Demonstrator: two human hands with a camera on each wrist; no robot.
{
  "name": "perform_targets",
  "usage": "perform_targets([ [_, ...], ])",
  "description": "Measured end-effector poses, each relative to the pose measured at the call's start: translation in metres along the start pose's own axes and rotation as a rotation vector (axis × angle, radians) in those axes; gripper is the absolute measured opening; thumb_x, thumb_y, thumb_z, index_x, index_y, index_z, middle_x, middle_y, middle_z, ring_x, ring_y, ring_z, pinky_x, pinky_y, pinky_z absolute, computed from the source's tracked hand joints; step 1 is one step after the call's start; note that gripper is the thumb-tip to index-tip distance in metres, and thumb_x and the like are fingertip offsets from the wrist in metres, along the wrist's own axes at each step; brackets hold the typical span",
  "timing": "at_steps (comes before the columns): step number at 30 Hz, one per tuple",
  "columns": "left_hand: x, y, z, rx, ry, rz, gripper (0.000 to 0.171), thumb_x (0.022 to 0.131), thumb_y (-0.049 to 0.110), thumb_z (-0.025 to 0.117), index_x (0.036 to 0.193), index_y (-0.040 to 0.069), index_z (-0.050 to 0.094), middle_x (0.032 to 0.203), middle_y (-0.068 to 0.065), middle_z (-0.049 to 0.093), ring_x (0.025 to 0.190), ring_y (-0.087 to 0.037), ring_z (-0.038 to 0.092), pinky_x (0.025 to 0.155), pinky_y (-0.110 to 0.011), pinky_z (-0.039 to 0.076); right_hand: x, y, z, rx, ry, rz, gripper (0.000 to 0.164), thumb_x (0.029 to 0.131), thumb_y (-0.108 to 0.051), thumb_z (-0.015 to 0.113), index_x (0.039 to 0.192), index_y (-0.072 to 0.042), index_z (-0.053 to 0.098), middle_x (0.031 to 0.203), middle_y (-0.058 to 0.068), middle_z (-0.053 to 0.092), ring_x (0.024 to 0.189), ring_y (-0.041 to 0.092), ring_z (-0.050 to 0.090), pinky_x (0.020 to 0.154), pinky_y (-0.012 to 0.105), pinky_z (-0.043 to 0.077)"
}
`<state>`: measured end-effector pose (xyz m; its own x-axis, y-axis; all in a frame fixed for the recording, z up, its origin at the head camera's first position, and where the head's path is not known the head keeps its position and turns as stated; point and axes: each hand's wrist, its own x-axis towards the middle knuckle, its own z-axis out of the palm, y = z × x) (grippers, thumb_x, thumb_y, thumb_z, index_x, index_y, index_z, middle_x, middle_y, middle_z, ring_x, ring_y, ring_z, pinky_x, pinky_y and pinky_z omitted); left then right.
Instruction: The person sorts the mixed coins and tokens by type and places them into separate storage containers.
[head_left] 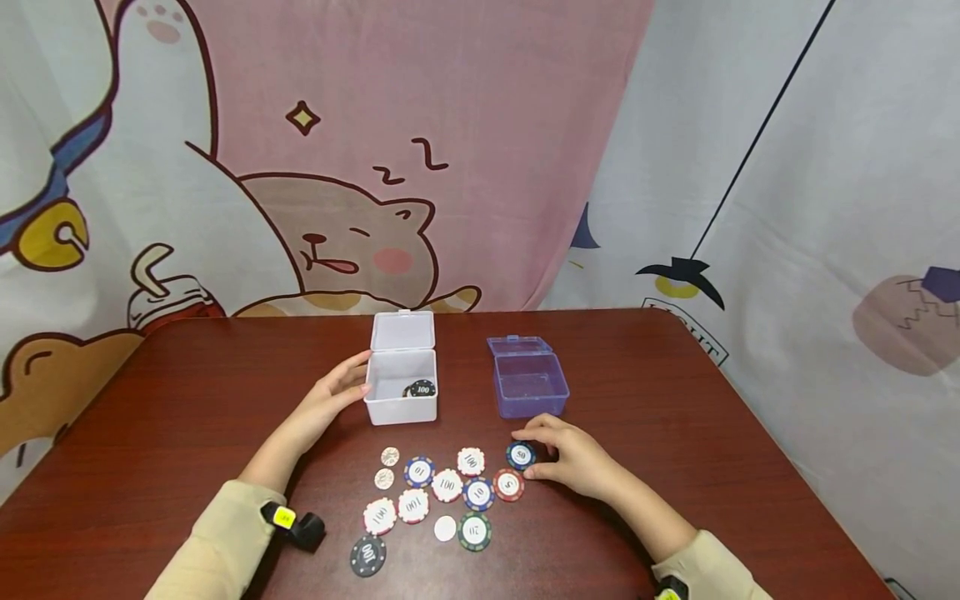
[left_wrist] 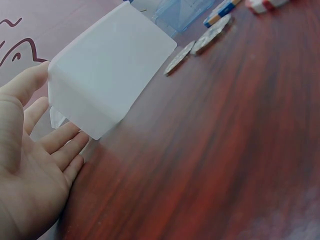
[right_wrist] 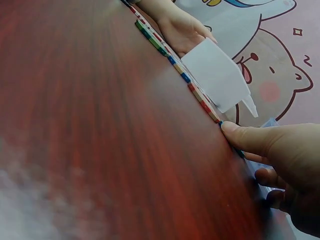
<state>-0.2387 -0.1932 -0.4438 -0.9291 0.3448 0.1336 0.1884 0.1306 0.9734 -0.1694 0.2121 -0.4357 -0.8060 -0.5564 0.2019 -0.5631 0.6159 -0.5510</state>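
Chips lay flat across the near middle of the reddish-brown tabletop. Nearest was a black chip marked 100, at the group's left-hand near edge; a green chip marked 20 sat to its right, just beside a small white disc. Past them came white chips marked 100, two blue chips marked 10 and a red chip marked 5, narrowly spaced. Two small coins lay along the group's left margin.

At the far right corner of the spread was the 50 chip, blue, beside the red one. The right hand pinched it by its edges, thumb on the near side. Table stretched widely to that hand's right, leaving room to move; ahead, a purple-tinted box stood close to its fingers.

Farther left, the left hand touched the side of a white box with loosely extended fingers. Inside, dark chips rested by the right wall. A strip of table separated the two boxes, and both lids leaned back toward the far edge. Beyond it hung a printed fabric.
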Motion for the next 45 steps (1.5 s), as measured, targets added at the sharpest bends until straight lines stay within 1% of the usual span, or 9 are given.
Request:
perform_targets([
  [4, 0.000, 0.000, 0.000, -0.008, 0.001, 0.002, 0.058, 0.096, 0.016, 0.056, 0.149, 0.011, 0.032, 0.143, -0.024, 0.040, 0.130, -0.036, 0.036, 0.102, -0.055, 0.027, 0.002, 0.002, -0.001, -0.025, -0.028, 0.002, 0.049, 0.077, -0.026, 0.081, 0.122, -0.014, 0.067, 0.110, -0.010, 0.055, 0.075, 0.007, 0.048, 0.066, 0.025, 0.042],
  [9, 0.000, 0.002, 0.000, -0.008, 0.005, -0.001, 0.059, 0.096, 0.017, 0.057, 0.149, 0.011, 0.032, 0.144, -0.024, 0.039, 0.131, -0.037, 0.035, 0.102, -0.056, 0.025, 0.005, 0.004, -0.002, -0.034, -0.046, 0.010, 0.044, 0.077, -0.030, 0.081, 0.117, -0.017, 0.069, 0.108, -0.010, 0.054, 0.076, 0.007, 0.048, 0.067, 0.025, 0.042],
  [21, 0.000, 0.001, 0.001, -0.009, 0.003, -0.002, 0.058, 0.096, 0.017, 0.056, 0.149, 0.011, 0.032, 0.143, -0.023, 0.039, 0.130, -0.037, 0.036, 0.102, -0.056, 0.026, 0.007, 0.005, -0.003, -0.001, -0.036, 0.025, 0.039, 0.075, -0.039, 0.080, 0.109, -0.022, 0.070, 0.103, -0.014, 0.056, 0.083, 0.007, 0.051, 0.073, 0.028, 0.044],
  [28, 0.000, 0.000, 0.000, -0.006, 0.000, 0.012, 0.058, 0.096, 0.015, 0.056, 0.149, 0.010, 0.032, 0.143, -0.024, 0.040, 0.130, -0.035, 0.037, 0.102, -0.052, 0.027, 0.006, 0.004, -0.003, 0.049, 0.006, -0.002, 0.035, 0.074, -0.034, 0.082, 0.102, -0.018, 0.070, 0.096, -0.012, 0.061, 0.078, 0.009, 0.050, 0.068, 0.026, 0.043],
  [34, 0.001, -0.001, 0.001, -0.014, 0.000, 0.013, 0.057, 0.096, 0.015, 0.056, 0.148, 0.010, 0.033, 0.143, -0.024, 0.040, 0.130, -0.036, 0.036, 0.102, -0.054, 0.025, 0.005, 0.003, -0.002, 0.058, 0.040, -0.008, 0.032, 0.074, -0.030, 0.083, 0.100, -0.018, 0.070, 0.093, -0.013, 0.060, 0.076, 0.010, 0.048, 0.066, 0.026, 0.042],
  [39, 0.001, -0.001, 0.001, -0.021, -0.001, 0.012, 0.057, 0.096, 0.014, 0.056, 0.149, 0.010, 0.032, 0.143, -0.024, 0.040, 0.130, -0.036, 0.036, 0.103, -0.055, 0.024, 0.007, -0.001, -0.001, 0.069, 0.093, -0.038, 0.033, 0.073, -0.022, 0.085, 0.102, -0.016, 0.070, 0.094, -0.011, 0.061, 0.077, 0.012, 0.050, 0.068, 0.027, 0.043],
  [45, 0.000, 0.000, 0.001, -0.007, 0.000, 0.011, 0.058, 0.097, 0.014, 0.056, 0.149, 0.010, 0.032, 0.143, -0.024, 0.040, 0.130, -0.035, 0.036, 0.102, -0.051, 0.027, 0.014, -0.006, 0.003, 0.080, 0.161, -0.084, 0.036, 0.069, -0.017, 0.086, 0.101, -0.015, 0.070, 0.094, -0.011, 0.062, 0.078, 0.012, 0.052, 0.068, 0.027, 0.045],
])
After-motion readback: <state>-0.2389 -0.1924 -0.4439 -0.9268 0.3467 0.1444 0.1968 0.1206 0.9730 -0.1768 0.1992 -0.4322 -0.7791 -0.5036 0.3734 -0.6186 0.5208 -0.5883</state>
